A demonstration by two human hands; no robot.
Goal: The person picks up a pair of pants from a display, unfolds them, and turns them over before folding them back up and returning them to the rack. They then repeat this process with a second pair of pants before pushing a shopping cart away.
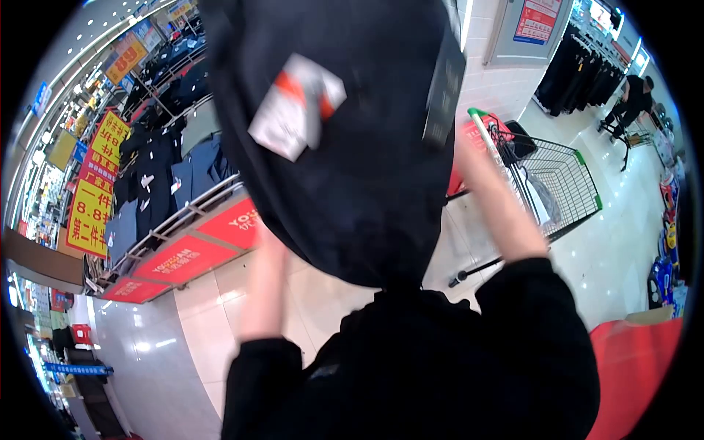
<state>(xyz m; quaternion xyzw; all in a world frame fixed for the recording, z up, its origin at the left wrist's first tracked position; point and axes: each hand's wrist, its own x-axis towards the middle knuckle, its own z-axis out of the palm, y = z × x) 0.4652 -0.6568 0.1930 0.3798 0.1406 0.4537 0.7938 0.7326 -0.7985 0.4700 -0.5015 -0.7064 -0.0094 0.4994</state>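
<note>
A black cloth item (352, 183), which looks like a garment, is raised right in front of me and fills the upper middle of the view. A white and orange paper tag (293, 106) hangs on its front, and a dark tag (444, 92) is at its right edge. The forearm of my left hand (268, 257) reaches up to the item's lower left edge. On the other side, the forearm of my right hand (473, 165) runs up to its right edge. The cloth hides the fingers of both hands.
On the left stands a display table with folded dark clothes (150, 165), red front panels (183, 257) and yellow price signs (92, 213). At right are a shopping cart (565, 172), a rack of black trousers (583, 73) and another person (634, 99). A red surface (634, 367) is at lower right.
</note>
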